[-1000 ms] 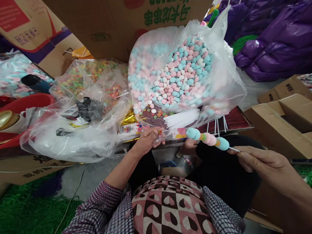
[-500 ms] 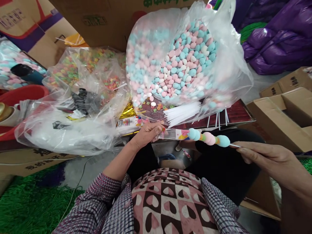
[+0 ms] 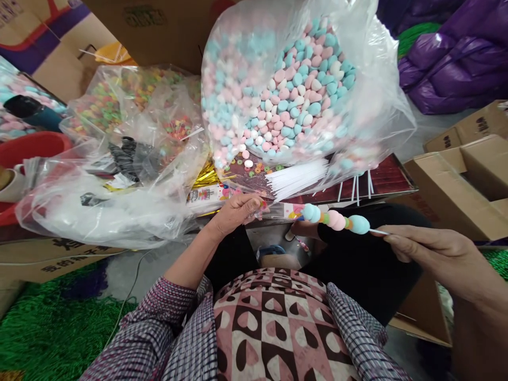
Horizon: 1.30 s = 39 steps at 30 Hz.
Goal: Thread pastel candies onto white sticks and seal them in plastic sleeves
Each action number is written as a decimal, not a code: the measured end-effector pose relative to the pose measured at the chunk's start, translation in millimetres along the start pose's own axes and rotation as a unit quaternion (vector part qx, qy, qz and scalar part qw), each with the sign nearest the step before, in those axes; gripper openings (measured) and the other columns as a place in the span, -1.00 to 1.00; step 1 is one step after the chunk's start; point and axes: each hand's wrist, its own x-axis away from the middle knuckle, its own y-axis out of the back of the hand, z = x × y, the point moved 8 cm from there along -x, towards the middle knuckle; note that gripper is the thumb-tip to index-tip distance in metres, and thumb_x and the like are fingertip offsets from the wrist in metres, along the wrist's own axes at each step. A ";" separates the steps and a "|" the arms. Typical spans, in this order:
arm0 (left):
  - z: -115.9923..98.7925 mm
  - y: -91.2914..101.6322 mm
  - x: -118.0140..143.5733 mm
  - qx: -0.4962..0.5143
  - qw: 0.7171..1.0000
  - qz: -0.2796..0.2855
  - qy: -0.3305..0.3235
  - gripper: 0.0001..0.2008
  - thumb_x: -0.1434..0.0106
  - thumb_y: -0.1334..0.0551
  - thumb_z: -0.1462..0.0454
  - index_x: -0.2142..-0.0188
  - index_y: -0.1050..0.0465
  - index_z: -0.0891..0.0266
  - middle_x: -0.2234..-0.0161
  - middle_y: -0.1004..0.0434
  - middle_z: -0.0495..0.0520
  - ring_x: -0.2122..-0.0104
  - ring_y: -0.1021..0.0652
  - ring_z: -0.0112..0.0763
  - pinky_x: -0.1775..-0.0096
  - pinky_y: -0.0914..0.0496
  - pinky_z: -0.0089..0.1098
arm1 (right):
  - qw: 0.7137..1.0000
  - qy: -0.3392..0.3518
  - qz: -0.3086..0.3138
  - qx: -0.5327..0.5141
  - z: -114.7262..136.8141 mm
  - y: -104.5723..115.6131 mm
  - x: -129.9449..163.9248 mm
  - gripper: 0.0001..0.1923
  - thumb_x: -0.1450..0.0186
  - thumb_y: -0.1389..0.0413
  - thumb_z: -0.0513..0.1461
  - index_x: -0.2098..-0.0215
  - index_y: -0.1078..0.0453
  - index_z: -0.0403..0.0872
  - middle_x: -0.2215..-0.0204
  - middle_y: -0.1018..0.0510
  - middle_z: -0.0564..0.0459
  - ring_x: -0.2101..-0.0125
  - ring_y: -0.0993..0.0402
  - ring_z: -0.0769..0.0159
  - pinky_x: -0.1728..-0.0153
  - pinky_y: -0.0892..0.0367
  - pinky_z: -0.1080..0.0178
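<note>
My right hand (image 3: 432, 254) pinches the thin white stick of a marshmallow skewer (image 3: 336, 220), held nearly level. Blue and pink marshmallows alternate on it with small orange and green ring candies. My left hand (image 3: 238, 211) is closed on one end of a narrow clear plastic bag (image 3: 291, 210) with a coloured print. The skewer's blue tip meets the bag's other end; whether it is inside the opening I cannot tell. Just beyond the hands, a bundle of white sticks (image 3: 297, 179) lies on the table.
A big clear sack of pink, blue and white marshmallows (image 3: 293, 100) fills the table's back. Left of it sit a bag of ring candies (image 3: 119, 100), a crumpled clear bag (image 3: 107, 217) and a red basin (image 3: 43, 145). An open cardboard box (image 3: 460, 174) stands at right.
The skewer and both hands have shifted slightly left in the picture, while the view itself moved a little. Both hands keep their holds, and the skewer tip stays at the bag's end.
</note>
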 end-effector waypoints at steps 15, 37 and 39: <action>-2.3 0.7 -1.1 0.037 0.999 -0.032 -0.005 -0.47 -0.13 -0.26 -0.16 0.46 -0.48 0.32 0.60 -0.45 0.00 0.72 -0.23 -0.66 0.68 -0.02 -0.55 | 0.997 0.004 0.023 -0.070 -14.1 -4.0 4.5 -0.73 -0.14 -0.29 0.00 0.31 -0.65 0.03 0.69 -0.40 0.11 0.66 -0.26 0.44 0.66 -0.21 0.36; -0.3 2.5 -0.9 0.029 0.999 -0.025 -0.017 -0.49 -0.18 -0.24 -0.13 0.49 -0.47 0.32 0.57 -0.45 0.02 0.71 -0.21 -0.68 0.68 -0.01 -0.54 | 0.991 -0.028 0.010 -0.128 -17.7 -7.8 7.6 -0.76 -0.16 -0.29 -0.04 0.30 -0.64 0.02 0.68 -0.36 0.12 0.65 -0.21 0.44 0.66 -0.14 0.36; 0.0 1.7 -1.1 0.027 0.999 -0.026 -0.017 -0.48 -0.17 -0.24 -0.14 0.50 -0.47 0.32 0.58 -0.44 0.01 0.71 -0.21 -0.67 0.68 -0.01 -0.54 | 0.991 -0.026 0.004 -0.134 -17.3 -7.1 7.6 -0.78 -0.17 -0.29 -0.05 0.30 -0.64 0.03 0.68 -0.36 0.13 0.64 -0.21 0.45 0.65 -0.13 0.37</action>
